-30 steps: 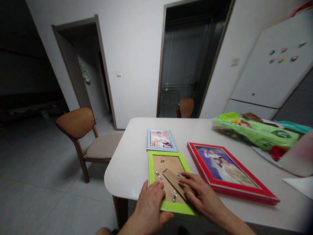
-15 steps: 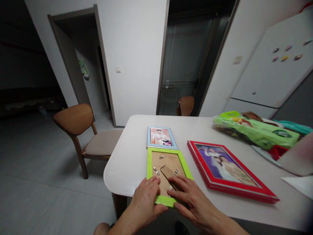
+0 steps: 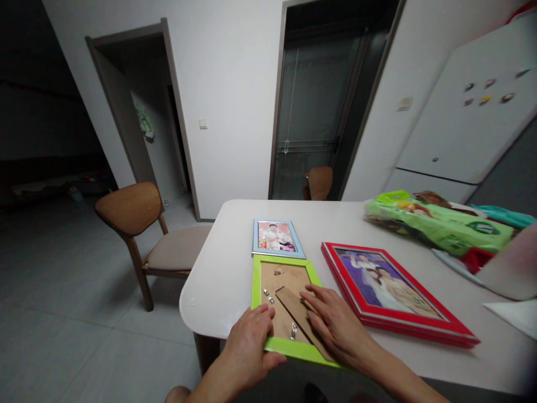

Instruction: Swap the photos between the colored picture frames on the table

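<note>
A green picture frame [image 3: 262, 280] lies face down on the table, its brown backing board [image 3: 289, 274] showing. Small metal clips [image 3: 279, 272] sit around the board, and a narrow brown stand [image 3: 300, 310] lies slantwise across it. My left hand [image 3: 251, 338] holds the near left corner, fingers curled over the edge and thumb along the near side. My right hand [image 3: 335, 324] rests over the right side with its fingers stretched onto the board. The clip on that side is hidden beneath them. A light blue picture frame [image 3: 277, 236] lies face up, touching the green one's far edge.
Red picture frames [image 3: 394, 291] lie stacked on the right of the white table [image 3: 213, 280]. Behind them are a green plastic package [image 3: 444, 224] and a pale rounded object [image 3: 512, 263]. A wooden chair [image 3: 130, 210] stands at left; the table's near edge is close.
My right hand has moved right and away from me, from the near clip to the right side of the backing. The near clip now shows. My left hand stays put.
</note>
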The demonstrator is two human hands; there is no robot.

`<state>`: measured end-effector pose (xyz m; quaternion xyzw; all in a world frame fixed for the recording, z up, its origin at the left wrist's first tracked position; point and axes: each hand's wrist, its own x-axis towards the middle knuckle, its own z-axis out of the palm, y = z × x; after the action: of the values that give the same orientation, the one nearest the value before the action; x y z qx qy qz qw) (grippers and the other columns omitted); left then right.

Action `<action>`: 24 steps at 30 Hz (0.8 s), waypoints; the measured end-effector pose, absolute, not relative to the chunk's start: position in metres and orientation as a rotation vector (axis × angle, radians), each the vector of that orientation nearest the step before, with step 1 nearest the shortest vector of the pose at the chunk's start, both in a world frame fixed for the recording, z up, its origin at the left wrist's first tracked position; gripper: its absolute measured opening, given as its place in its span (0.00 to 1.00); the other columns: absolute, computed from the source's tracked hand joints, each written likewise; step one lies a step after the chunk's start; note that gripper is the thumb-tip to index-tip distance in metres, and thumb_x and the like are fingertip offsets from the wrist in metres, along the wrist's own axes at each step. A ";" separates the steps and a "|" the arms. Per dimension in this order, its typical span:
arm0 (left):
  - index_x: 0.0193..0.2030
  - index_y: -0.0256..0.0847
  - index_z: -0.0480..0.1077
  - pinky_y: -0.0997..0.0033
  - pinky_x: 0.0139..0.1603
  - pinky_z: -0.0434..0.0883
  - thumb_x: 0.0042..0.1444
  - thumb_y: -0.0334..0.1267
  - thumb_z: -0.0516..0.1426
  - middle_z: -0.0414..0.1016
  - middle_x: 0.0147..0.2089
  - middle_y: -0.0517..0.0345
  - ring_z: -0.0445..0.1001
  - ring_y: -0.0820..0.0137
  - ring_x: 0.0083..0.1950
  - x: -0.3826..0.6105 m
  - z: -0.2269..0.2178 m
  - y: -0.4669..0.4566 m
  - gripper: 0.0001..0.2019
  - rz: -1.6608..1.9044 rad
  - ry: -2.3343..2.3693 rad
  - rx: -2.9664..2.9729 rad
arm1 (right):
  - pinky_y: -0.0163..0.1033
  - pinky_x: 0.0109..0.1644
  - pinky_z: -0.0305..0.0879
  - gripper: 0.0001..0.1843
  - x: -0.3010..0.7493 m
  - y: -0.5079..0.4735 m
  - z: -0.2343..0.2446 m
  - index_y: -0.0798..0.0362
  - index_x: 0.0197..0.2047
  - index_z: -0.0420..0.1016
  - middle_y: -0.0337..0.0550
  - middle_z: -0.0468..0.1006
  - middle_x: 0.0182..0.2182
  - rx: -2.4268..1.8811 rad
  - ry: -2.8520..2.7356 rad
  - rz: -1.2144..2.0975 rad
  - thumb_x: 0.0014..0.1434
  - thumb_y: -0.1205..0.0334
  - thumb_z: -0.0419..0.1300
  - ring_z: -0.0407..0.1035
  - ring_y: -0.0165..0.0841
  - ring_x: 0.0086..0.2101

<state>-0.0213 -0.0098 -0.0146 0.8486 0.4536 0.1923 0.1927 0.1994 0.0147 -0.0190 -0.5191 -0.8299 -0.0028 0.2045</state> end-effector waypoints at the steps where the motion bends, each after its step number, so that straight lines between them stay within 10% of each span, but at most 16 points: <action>1: 0.45 0.37 0.62 0.64 0.57 0.54 0.38 0.39 0.62 0.61 0.55 0.50 0.56 0.65 0.57 -0.021 -0.014 -0.010 0.26 0.543 1.278 2.380 | 0.47 0.46 0.58 0.19 0.199 0.018 -0.018 0.52 0.46 0.68 0.52 0.66 0.46 -1.491 -2.313 -0.015 0.53 0.60 0.47 0.60 0.40 0.45; 24: 0.42 0.38 0.63 0.65 0.57 0.54 0.38 0.40 0.61 0.61 0.55 0.52 0.56 0.65 0.56 -0.020 -0.009 -0.010 0.22 0.505 1.284 2.374 | 0.42 0.45 0.57 0.10 0.206 0.040 -0.017 0.54 0.25 0.73 0.48 0.68 0.38 -1.668 -2.046 0.262 0.46 0.64 0.51 0.62 0.37 0.40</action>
<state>-0.0204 -0.0102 -0.0086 0.8477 0.4586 0.1803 0.1965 0.2060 0.0404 -0.0171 -0.6100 -0.7485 0.0958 0.2420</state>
